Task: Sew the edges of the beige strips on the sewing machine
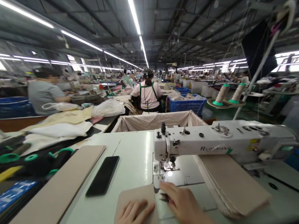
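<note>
My left hand (134,214) lies with its fingers spread on a beige fabric panel (125,196) in front of the sewing machine (190,145). To its right, my right hand (180,200) is closed around small dark thread snips (164,197), whose short pointed tips show below the index finger. The rest of the snips is hidden in the palm. That index finger reaches toward the front of the needle plate, just short of the presser foot (171,168). The panel's upper right corner lies close to the plate, left of my right hand.
A stack of beige panels (235,184) sits under the machine arm. Left are a black phone (102,175), a long beige strip (56,187) and thread cones (31,162). Behind the table are a cloth-lined bin (154,120), a blue crate (186,105) and a seated person (148,92).
</note>
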`<control>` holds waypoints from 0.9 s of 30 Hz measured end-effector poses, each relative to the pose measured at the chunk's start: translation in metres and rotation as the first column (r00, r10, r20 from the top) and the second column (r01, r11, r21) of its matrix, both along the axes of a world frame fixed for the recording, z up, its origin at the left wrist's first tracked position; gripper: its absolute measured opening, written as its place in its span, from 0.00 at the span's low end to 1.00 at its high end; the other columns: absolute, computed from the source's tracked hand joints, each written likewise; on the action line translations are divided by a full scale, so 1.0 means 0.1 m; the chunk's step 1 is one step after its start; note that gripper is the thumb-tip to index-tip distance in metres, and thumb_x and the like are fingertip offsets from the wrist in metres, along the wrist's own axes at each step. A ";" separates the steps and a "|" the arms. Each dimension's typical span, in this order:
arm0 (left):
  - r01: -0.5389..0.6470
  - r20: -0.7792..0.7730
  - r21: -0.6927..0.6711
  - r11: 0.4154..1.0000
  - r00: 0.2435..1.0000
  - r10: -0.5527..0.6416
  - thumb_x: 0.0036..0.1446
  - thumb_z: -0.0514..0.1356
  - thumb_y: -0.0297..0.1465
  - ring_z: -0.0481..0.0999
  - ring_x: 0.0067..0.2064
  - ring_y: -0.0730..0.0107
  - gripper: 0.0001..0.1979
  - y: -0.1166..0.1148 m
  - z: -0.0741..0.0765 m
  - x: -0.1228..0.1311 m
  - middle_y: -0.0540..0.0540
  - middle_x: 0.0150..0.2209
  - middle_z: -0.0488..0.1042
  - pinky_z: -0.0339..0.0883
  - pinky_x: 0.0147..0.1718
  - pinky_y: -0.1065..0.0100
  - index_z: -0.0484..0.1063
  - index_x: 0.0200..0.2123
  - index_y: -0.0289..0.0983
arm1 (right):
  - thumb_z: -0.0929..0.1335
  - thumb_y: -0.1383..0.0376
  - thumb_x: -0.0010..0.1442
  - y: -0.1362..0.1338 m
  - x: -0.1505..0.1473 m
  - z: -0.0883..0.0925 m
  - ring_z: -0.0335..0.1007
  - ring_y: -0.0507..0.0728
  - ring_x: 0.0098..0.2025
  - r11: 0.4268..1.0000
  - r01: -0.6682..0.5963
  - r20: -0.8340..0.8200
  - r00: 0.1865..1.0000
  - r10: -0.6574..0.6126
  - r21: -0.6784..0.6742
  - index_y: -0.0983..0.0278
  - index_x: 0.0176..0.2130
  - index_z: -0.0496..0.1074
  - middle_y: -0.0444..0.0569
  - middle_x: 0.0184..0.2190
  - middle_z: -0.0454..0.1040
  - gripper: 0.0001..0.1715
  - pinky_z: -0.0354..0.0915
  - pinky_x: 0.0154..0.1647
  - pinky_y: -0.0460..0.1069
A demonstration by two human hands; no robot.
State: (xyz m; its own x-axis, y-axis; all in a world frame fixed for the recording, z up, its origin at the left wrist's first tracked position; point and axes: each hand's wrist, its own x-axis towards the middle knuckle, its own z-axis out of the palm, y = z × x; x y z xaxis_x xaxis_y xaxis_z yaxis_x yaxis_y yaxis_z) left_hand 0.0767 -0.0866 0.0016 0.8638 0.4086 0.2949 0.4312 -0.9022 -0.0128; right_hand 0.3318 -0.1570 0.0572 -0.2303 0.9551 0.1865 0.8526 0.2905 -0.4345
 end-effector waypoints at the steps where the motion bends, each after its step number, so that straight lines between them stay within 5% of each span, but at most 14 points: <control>1: -0.010 -0.034 -0.025 1.000 0.999 0.009 0.64 0.56 0.42 0.70 0.55 0.55 0.28 0.03 0.07 -0.03 0.47 0.59 0.66 0.68 0.51 0.57 0.55 0.65 0.50 | 0.65 0.77 0.55 0.14 0.04 -0.06 0.66 0.58 0.55 0.999 0.034 0.027 0.999 -0.033 -0.020 0.55 0.62 0.58 0.46 0.60 0.64 0.39 0.66 0.53 0.52; 4: -0.055 -0.074 -0.150 0.987 0.996 0.044 0.66 0.54 0.41 0.60 0.63 0.55 0.30 0.14 0.24 0.05 0.48 0.66 0.55 0.60 0.59 0.51 0.47 0.68 0.48 | 0.63 0.78 0.51 0.36 0.13 -0.20 0.67 0.59 0.55 0.994 0.098 0.096 0.991 -0.093 -0.056 0.52 0.63 0.56 0.41 0.64 0.57 0.44 0.66 0.54 0.54; 12: -0.054 -0.021 -0.403 0.914 0.999 0.049 0.64 0.57 0.41 0.52 0.67 0.57 0.32 0.47 0.33 0.53 0.50 0.66 0.53 0.47 0.64 0.47 0.49 0.67 0.48 | 0.61 0.78 0.52 0.29 0.23 -0.45 0.65 0.57 0.56 0.980 0.201 0.112 0.974 -0.197 -0.017 0.55 0.62 0.58 0.42 0.63 0.60 0.42 0.65 0.56 0.53; 27: -0.036 0.022 -0.376 0.926 0.999 0.048 0.65 0.56 0.40 0.53 0.66 0.57 0.30 0.44 0.35 0.64 0.48 0.66 0.54 0.48 0.64 0.48 0.50 0.67 0.46 | 0.61 0.80 0.53 0.32 0.20 -0.39 0.68 0.59 0.53 0.983 0.178 0.165 0.972 -0.170 -0.035 0.54 0.64 0.55 0.41 0.63 0.59 0.44 0.68 0.53 0.55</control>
State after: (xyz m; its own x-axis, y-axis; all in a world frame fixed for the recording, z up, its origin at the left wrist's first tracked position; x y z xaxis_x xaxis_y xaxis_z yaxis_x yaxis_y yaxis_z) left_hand 0.1407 -0.0427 0.0370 0.8365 0.5302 0.1385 0.4636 -0.8195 0.3370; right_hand 0.3521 -0.1252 0.0184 -0.0827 0.9903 0.1121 0.9479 0.1129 -0.2978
